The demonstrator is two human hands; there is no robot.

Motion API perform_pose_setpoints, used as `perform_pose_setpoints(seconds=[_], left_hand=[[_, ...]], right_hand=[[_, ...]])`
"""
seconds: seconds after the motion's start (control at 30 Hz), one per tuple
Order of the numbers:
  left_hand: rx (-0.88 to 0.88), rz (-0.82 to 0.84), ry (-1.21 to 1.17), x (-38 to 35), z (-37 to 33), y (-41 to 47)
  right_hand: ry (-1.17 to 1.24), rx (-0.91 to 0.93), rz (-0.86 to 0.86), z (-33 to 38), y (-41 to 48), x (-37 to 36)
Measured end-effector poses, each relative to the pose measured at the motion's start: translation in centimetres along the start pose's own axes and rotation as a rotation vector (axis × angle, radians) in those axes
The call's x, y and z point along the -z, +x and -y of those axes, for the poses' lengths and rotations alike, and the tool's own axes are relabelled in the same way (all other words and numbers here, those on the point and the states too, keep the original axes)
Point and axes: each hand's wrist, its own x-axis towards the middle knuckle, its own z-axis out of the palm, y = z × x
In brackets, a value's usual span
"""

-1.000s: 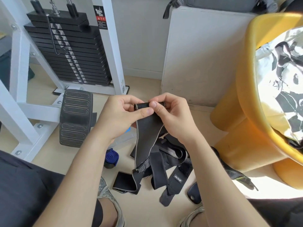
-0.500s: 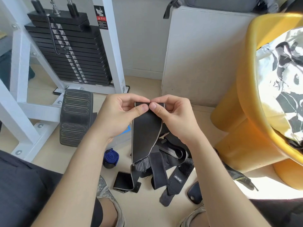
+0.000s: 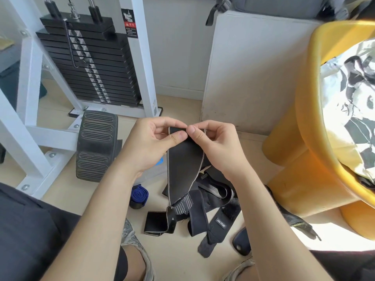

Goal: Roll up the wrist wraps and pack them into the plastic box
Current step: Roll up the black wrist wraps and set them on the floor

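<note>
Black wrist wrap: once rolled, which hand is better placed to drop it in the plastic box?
Probably left. The left hand and right hand both pinch the black wrist wrap, but the plastic box sits below the left wrist.

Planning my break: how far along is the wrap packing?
Done: one blue wrap lies rolled on the floor, outside the plastic box. In hand: the left hand and right hand pinch a black wrap by its top edge, not yet rolled. Left: the pile of loose black wraps, then packing everything into the box.
</note>
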Motion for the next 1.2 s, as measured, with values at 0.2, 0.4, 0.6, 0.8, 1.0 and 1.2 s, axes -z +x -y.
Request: perform_pose_setpoints(seconds=[0.2, 0.4, 0.6, 0.8, 1.0, 1.2], left_hand=[[0.068, 0.076, -0.053, -0.4, 0.1, 0.0], [0.025, 0.025, 0.002, -0.7, 0.4, 0.0], [0.084, 0.067, -0.053, -1.0, 0.5, -0.3], [0.157, 0.08, -0.082, -1.2, 0.9, -0.1], [0.044, 0.062, -0.042, -0.8, 1.0, 0.0], [0.129, 0.076, -0.139, -1.0, 0.5, -0.3]], right_hand=[[0.046, 0.045, -0.004, 0.3, 0.0, -0.1], [0.124, -0.026, 0.117, 0.3, -0.3, -0.6], [-0.15, -0.043, 0.049, 0.0, -0.1, -0.5], [-0.108, -0.002, 0.11, -0.1, -0.3, -0.9], [-0.143, -0.109, 0.053, 0.0, -0.5, -1.8], [0.013, -0.037, 0.048, 0.3, -0.4, -1.8]])
